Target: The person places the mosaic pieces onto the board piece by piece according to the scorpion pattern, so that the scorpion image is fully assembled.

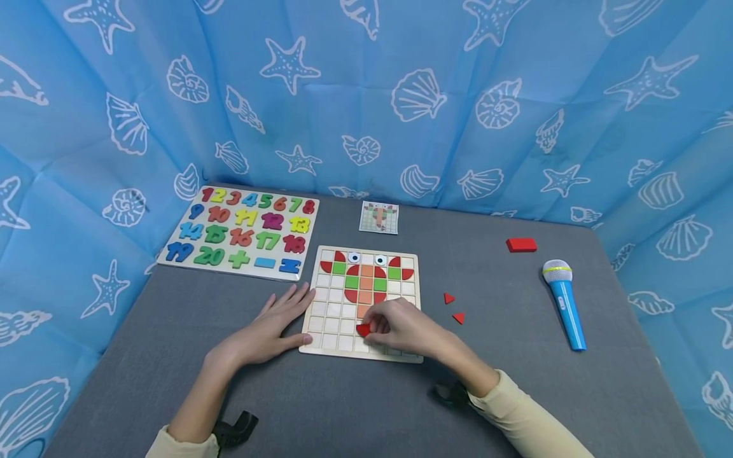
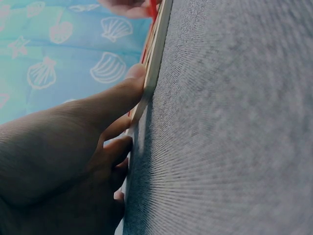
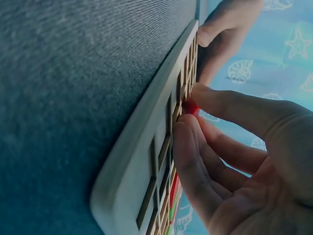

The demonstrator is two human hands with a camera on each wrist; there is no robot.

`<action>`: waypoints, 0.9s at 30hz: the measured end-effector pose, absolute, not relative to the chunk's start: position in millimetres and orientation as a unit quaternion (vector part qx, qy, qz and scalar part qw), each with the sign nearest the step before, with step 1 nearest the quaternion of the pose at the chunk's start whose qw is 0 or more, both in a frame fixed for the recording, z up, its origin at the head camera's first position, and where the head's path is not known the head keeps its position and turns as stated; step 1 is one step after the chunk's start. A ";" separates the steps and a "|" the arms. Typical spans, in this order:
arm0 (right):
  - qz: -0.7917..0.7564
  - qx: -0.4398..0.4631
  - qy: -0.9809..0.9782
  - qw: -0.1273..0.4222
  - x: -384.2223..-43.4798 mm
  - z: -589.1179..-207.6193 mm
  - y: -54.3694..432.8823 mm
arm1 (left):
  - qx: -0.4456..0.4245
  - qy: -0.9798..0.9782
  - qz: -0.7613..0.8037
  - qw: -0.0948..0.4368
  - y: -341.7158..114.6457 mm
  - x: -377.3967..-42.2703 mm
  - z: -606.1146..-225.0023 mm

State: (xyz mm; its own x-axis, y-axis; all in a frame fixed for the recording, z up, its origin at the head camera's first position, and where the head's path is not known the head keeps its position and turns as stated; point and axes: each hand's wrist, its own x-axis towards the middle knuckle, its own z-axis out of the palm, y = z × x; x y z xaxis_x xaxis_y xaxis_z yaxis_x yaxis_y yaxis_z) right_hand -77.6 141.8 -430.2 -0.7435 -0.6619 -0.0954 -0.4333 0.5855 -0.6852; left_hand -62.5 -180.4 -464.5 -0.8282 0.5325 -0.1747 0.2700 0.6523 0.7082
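A wooden grid board (image 1: 331, 342) lies on the table, its upper cells filled with red quarter-circles, green squares (image 1: 394, 273), orange squares (image 1: 365, 284) and two eye pieces (image 1: 354, 258). My right hand (image 1: 408, 326) pinches a red quarter-circle piece (image 1: 363, 330) between thumb and fingers, low over the board just below the orange column. In the right wrist view the red piece (image 3: 190, 107) shows between the fingertips, right at the grid. With fingers spread, my left hand (image 1: 268, 329) rests along the board's left edge; in the left wrist view the thumb (image 2: 132, 88) touches the rim.
Two red triangles (image 1: 449, 298) lie right of the board. Behind it is a small pattern card (image 1: 378, 217). A number puzzle board (image 1: 263, 270) sits at the back left. A red block (image 1: 522, 245) and a blue toy microphone (image 1: 567, 308) are at the right. A blue curtain (image 1: 361, 114) surrounds the table.
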 end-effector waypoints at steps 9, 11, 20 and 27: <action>-0.297 -0.313 0.892 0.135 -79.3 -432.3 135.3 | 0.232 0.886 0.357 0.182 -181.6 -63.9 -469.1; -0.297 -0.310 0.893 0.133 -79.7 -432.3 135.8 | 0.235 0.886 0.358 0.176 -182.6 -64.2 -473.0; -0.332 -0.281 0.888 0.148 -86.6 -428.1 160.4 | 0.234 0.886 0.357 0.183 -181.0 -63.4 -468.5; -0.341 -0.236 0.896 0.158 -95.4 -421.1 195.2 | 0.221 0.896 0.334 0.191 -180.4 -63.7 -466.9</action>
